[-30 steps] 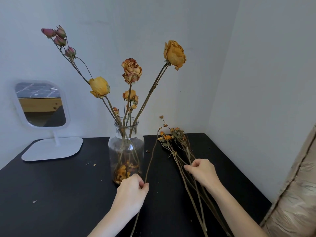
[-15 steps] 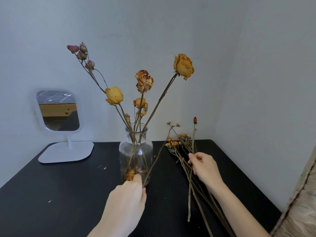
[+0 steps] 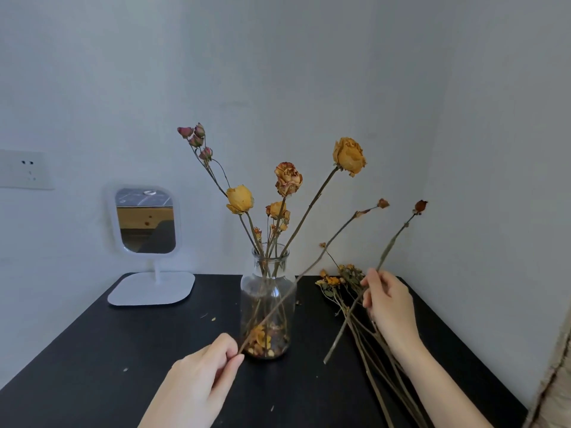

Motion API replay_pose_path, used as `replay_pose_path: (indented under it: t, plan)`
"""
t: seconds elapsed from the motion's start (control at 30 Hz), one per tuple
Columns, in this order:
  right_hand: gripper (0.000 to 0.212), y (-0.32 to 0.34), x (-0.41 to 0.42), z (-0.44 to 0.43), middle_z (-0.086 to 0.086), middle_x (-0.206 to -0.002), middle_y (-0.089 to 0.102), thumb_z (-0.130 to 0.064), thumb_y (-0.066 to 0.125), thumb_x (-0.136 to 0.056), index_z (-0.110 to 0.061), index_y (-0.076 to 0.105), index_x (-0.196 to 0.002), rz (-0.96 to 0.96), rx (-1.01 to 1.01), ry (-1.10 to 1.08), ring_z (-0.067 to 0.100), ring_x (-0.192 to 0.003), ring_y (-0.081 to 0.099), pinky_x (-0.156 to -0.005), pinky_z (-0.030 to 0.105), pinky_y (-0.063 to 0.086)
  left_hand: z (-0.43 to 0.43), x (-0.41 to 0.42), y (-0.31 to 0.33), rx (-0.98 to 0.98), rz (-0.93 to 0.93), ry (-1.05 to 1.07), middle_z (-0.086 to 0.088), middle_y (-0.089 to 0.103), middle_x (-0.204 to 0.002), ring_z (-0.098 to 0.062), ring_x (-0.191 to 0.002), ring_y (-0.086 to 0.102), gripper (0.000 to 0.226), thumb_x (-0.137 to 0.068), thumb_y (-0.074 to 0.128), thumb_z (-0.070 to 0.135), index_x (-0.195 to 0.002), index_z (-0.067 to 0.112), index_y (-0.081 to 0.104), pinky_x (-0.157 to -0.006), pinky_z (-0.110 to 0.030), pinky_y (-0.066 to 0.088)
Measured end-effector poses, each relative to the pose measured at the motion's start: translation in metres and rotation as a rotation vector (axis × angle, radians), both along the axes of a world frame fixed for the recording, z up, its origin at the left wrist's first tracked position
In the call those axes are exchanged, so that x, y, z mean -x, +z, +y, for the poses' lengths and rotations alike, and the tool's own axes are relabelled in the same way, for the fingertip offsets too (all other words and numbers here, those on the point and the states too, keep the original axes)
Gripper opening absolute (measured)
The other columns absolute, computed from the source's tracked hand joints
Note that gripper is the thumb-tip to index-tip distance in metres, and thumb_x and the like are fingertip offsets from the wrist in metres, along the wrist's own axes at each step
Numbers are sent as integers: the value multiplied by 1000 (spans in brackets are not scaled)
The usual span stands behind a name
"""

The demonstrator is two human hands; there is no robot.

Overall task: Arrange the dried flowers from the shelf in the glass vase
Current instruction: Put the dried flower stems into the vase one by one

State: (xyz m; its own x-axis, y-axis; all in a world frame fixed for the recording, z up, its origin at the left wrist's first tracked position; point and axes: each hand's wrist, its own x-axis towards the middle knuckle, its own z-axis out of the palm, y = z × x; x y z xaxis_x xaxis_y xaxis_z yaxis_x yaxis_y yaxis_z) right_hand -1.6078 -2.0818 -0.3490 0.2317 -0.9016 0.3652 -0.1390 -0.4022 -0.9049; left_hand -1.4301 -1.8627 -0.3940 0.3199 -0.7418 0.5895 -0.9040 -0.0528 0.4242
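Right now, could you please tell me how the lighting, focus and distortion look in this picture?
Head view: soft, dim, bluish light, no hard shadows; the wide-angle lens bends the wall corner; the glass vase shows faint highlights, no glare; its flowers look sharp.

Mirror (image 3: 145, 220): white-framed, upright on its base, back left of the table.
Table (image 3: 92, 350): black.
Wall socket (image 3: 26, 169): white, left of mirror.
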Motion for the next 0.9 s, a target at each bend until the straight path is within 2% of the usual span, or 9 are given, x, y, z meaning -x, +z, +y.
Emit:
replay_pose_path:
  t: [0.13, 0.2, 0.27, 0.4, 0.5, 0.63, 0.73, 0.83, 0.9]
  plan:
    - [28, 6, -3, 5, -1, -55, 53, -29, 42, -96, -13, 60, -82, 17, 6, 15, 2, -42, 46, -49, 20, 39, 21, -1, 6, 122, 75, -46, 12, 35, -51, -1, -43, 30, 17, -82, 54, 27, -74, 38, 44, -46, -14, 33]
    - [28, 8, -6, 8, 0, -56, 53, -28, 42, -96, -12, 60, -83, 32, 10, 25, 5, -44, 47, -51, 20, 39, 27, -2, 11, 212, 194, -52, 10, 41, -49, -1, -43, 36, 12, -80, 52, 31, -72, 38, 48, -48, -18, 38]
    - [28, 8, -9, 12, 1, -57, 54, -28, 42, -96, -12, 60, -82, 40, 8, 38, 8, -48, 48, -52, 21, 39, 28, -8, 20, 317, 308, -20, 5, 49, -49, -2, -44, 43, 8, -81, 51, 32, -73, 35, 52, -50, -12, 39]
    - [25, 8, -14, 17, 2, -58, 55, -28, 43, -95, -14, 60, -84, 84, 28, 67, 9, -49, 49, -48, 19, 38, 9, -41, 50, 458, 531, 41, 0, 55, -55, -4, -49, 48, 19, -92, 47, 26, -76, 25, 57, -51, -12, 40]
    - [26, 8, -16, 20, 3, -57, 56, -27, 44, -95, -12, 61, -82, 106, 43, 81, 11, -49, 50, -49, 21, 37, -16, -70, 74, 508, 646, 81, 3, 52, -55, -5, -52, 47, 22, -97, 44, 17, -78, 18, 55, -56, -20, 41]
    - [26, 9, -16, 20, 4, -53, 56, -27, 46, -94, -12, 61, -79, 126, 42, 92, 12, -47, 51, -49, 23, 38, -48, -97, 101, 567, 727, 84, -1, 50, -63, -10, -55, 47, 23, -97, 43, 12, -79, 19, 54, -54, -19, 40]
    - [26, 8, -15, 18, 2, -48, 55, -26, 46, -94, -13, 62, -77, 122, 50, 93, 11, -44, 49, -50, 24, 37, -70, -110, 124, 617, 909, 66, -1, 48, -64, -11, -56, 46, 22, -97, 43, 13, -80, 17, 55, -53, -19, 39]
    - [27, 8, -14, 15, 2, -46, 55, -26, 47, -94, -12, 62, -76, 121, 42, 81, 9, -42, 50, -50, 23, 38, -89, -114, 139, 652, 1103, -23, -3, 46, -67, -11, -60, 45, 14, -98, 43, 15, -92, 12, 56, -58, -20, 41]
    - [28, 8, -14, 12, 1, -46, 54, -26, 47, -94, -11, 62, -76, 120, 41, 70, 9, -41, 48, -50, 23, 37, -100, -111, 146, 655, 1145, -73, -3, 46, -68, -11, -62, 45, 12, -97, 44, 17, -100, 11, 55, -61, -21, 43]
